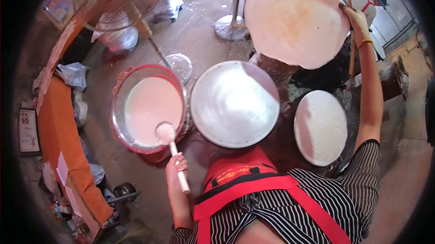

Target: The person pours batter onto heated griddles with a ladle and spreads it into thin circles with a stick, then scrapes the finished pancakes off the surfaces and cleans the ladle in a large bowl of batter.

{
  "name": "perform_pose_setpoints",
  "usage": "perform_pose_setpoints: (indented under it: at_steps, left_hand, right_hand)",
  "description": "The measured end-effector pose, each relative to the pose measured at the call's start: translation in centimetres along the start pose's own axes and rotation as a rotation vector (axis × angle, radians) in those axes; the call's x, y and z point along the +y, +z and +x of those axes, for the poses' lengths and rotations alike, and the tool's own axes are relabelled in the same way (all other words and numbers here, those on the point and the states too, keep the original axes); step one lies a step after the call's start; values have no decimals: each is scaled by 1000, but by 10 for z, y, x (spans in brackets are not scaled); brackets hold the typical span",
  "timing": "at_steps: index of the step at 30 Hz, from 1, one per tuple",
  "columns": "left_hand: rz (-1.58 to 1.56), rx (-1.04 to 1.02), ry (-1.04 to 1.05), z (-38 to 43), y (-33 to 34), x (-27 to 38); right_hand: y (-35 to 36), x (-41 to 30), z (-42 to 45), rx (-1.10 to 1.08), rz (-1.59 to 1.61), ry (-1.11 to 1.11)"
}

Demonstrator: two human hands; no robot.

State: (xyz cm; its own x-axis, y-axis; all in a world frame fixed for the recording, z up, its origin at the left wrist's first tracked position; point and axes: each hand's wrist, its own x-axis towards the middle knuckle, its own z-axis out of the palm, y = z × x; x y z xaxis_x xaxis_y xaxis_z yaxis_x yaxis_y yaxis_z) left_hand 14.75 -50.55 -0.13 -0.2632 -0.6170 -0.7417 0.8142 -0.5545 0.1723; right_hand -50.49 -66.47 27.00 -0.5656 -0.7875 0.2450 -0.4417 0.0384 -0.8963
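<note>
My left hand grips the pale handle of a ladle. The ladle's bowl, holding whitish liquid, is over the near side of a red-rimmed metal basin of white batter. Up at the right, my gloved right hand holds the edge of a large, round, pale thin sheet, probably a flatbread, browned in its middle. A wooden stick passes by that hand; whether I grip it too, I cannot tell. Between the hands lies a round, shiny metal plate. Right of it, a white layer covers a round griddle.
A standing fan rises beyond the basin. An orange-covered table lines the left side. A metal pole on a wrapped base stands behind the plate. Dark stove surfaces surround the griddle. Someone in white is at the far right.
</note>
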Motion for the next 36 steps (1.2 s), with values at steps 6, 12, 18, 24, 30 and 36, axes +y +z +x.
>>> perform_pose_setpoints:
  at_steps: [6, 12, 18, 24, 30, 36]
  left_hand:
    - [-138, -29, 119, -18, 38, -36]
    - [-307, -59, 178, -50, 86, -69]
    - [-322, 3, 199, -58, 107, -74]
    - [-282, -55, 159, -50, 101, -18]
    - [1490, 712, 1181, 61, -42, 107]
    - [2814, -114, 1081, 166, -86, 263]
  right_hand:
    - [-25, 168, 56, 299, 119, 307]
    - [16, 368, 23, 558, 53, 546]
    - [47, 358, -12, 697, 88, 561]
    - [24, 370, -33, 871, -135, 470]
    - [110, 200, -250, 54, 524, 676]
    - [335, 63, -403, -607, 112, 621]
